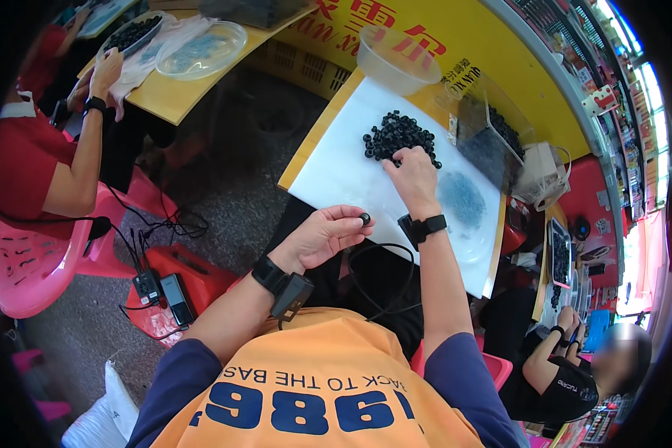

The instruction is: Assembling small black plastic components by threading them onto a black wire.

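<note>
A small round black part (365, 219) is pinched between the thumb and fingers of my left hand (325, 237), which hovers over my lap by the near edge of the table. Farther off, my right hand (413, 178) reaches down to the near side of a pile of small black ring-shaped parts (396, 134). Its fingertips are drawn together at the pile, and whatever they grip is hidden. The pile lies on a white sheet (340, 175) that covers the table.
Bluish small pieces (461, 200) lie right of my right hand. Behind the pile are a clear round tub (399, 63) and a clear bin (489, 138) of black parts. Co-workers sit left and right. A red box (179, 272) with cables stands on the floor.
</note>
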Action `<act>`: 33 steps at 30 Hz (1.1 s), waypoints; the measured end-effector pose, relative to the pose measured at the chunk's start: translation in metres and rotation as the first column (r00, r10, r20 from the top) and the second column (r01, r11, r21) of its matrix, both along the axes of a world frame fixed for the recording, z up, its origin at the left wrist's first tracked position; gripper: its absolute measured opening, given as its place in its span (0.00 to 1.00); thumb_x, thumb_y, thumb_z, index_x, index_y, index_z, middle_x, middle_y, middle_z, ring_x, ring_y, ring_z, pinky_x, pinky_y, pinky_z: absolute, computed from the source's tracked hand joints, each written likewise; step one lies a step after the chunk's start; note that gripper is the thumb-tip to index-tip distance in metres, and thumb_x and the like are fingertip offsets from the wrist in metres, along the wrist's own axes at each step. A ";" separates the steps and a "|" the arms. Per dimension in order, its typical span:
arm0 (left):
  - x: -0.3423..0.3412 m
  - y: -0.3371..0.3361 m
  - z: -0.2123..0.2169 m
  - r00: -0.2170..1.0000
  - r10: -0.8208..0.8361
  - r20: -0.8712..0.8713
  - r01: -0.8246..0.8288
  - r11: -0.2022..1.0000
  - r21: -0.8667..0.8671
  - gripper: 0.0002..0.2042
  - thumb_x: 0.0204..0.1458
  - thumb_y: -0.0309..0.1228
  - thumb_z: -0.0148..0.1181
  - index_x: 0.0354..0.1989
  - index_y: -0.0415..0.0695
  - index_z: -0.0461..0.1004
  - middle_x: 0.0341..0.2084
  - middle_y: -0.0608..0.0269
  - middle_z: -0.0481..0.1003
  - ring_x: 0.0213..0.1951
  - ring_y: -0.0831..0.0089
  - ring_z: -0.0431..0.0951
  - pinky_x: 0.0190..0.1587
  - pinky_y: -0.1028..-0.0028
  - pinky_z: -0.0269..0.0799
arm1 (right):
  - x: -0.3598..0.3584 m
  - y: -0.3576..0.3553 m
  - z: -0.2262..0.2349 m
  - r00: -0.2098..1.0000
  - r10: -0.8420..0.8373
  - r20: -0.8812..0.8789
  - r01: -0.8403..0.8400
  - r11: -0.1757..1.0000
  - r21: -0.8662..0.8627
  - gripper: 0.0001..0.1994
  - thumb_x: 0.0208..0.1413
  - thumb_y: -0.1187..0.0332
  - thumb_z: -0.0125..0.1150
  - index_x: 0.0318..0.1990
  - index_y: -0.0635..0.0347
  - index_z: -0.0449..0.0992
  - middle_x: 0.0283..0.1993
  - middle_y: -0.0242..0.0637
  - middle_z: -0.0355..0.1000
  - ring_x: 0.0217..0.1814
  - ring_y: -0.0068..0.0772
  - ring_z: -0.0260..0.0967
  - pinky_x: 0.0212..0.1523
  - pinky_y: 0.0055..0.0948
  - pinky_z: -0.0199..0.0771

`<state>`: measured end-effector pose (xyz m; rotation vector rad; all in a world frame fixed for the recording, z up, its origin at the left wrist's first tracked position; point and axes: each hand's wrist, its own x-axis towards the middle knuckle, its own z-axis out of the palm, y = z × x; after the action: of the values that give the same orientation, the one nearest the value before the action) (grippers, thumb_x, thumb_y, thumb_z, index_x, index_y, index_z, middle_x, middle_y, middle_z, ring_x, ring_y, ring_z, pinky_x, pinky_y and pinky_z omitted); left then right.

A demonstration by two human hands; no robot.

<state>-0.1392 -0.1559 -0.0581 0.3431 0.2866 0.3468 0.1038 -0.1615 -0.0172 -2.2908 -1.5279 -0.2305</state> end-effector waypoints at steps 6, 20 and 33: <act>-0.001 0.002 0.000 1.000 -0.006 0.015 0.006 1.000 0.004 0.10 0.61 0.22 0.61 0.50 0.40 0.76 0.46 0.54 0.81 0.48 0.68 0.83 0.51 0.73 0.81 | -0.003 0.008 -0.018 0.996 0.000 0.085 0.001 1.000 -0.010 0.09 0.48 0.61 0.69 0.34 0.53 0.80 0.40 0.38 0.75 0.48 0.44 0.73 0.44 0.45 0.72; -0.004 0.005 0.004 0.998 0.053 0.016 -0.053 0.999 -0.015 0.10 0.62 0.23 0.60 0.51 0.41 0.75 0.48 0.54 0.80 0.48 0.69 0.82 0.52 0.74 0.80 | -0.037 -0.061 0.032 0.270 0.311 -0.911 0.034 0.943 0.332 0.11 0.60 0.76 0.64 0.49 0.68 0.80 0.39 0.30 0.77 0.39 0.18 0.72 0.43 0.20 0.73; -0.002 -0.006 0.008 0.999 0.029 0.016 -0.029 0.999 -0.034 0.11 0.62 0.25 0.61 0.52 0.41 0.75 0.44 0.57 0.80 0.43 0.74 0.82 0.48 0.77 0.80 | -0.090 -0.118 0.063 0.615 0.179 -0.768 0.021 0.970 0.243 0.08 0.54 0.79 0.70 0.42 0.66 0.81 0.38 0.33 0.80 0.38 0.19 0.76 0.41 0.20 0.75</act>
<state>-0.1410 -0.1622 -0.0499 0.3027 0.2809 0.3729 0.0142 -0.2795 0.0455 -1.7302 -1.0357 0.5516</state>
